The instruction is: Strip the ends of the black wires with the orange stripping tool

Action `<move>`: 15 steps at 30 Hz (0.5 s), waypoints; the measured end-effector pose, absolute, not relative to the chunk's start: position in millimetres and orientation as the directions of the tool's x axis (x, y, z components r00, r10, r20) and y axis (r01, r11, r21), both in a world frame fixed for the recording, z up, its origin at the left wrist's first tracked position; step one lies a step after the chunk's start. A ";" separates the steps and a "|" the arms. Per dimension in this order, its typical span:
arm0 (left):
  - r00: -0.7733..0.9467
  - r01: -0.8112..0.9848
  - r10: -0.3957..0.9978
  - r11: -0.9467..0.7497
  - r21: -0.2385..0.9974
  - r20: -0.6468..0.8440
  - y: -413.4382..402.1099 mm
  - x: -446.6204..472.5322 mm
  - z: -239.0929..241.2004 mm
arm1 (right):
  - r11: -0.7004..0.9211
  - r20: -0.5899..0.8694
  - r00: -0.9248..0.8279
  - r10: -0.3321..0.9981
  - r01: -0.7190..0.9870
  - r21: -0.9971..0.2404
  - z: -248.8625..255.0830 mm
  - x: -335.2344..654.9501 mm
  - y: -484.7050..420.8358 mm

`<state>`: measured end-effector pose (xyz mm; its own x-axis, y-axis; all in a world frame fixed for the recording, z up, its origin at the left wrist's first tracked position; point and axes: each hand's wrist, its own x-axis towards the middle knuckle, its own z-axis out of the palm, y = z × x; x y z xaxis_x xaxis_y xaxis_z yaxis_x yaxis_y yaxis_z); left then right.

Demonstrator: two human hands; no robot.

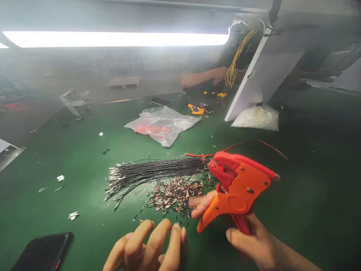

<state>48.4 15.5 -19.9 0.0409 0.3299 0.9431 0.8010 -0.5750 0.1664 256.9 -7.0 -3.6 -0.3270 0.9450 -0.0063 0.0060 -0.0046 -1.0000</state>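
At the lower right of the green tabletop (93, 165), the person's right hand (255, 241) is wrapped around the handles of a red-and-orange wire stripper (244, 188), whose jaws look apart. Beside it the left hand (149, 248) curls, fingertips drawn together; whether they pinch a wire cannot be told. Working well here would probably mean entering each wire straight, squeezing evenly to spare the strands, and keeping fingertips out of the jaws. Just beyond lie loose clippings (172, 197) and a bundle of black wires (160, 169), metallic ends leftward, coppery tips near the stripper's head. Farther out, a clear plastic bag (180, 122) shows something red through its film, and a bulging bag (258, 118) of whitish contents sits against a white panel (254, 75).
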 end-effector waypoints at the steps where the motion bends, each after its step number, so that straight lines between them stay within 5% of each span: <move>1: 0.078 0.802 0.349 -0.578 0.149 0.934 17.0 49.1 -17.5 | -0.030 -0.017 -0.382 0.924 -0.028 -0.999 -2.5 253.1 -9.9; 4: 0.234 0.805 0.383 -0.591 0.043 0.894 17.7 46.8 -11.5 | -0.088 -0.027 -0.478 0.878 -0.106 -0.990 -0.6 241.0 -15.2; 15: 0.060 0.873 0.203 -0.485 0.047 0.977 24.6 49.5 -16.1 | -0.252 -0.106 -0.567 0.817 -0.186 -0.950 -11.0 227.8 -17.9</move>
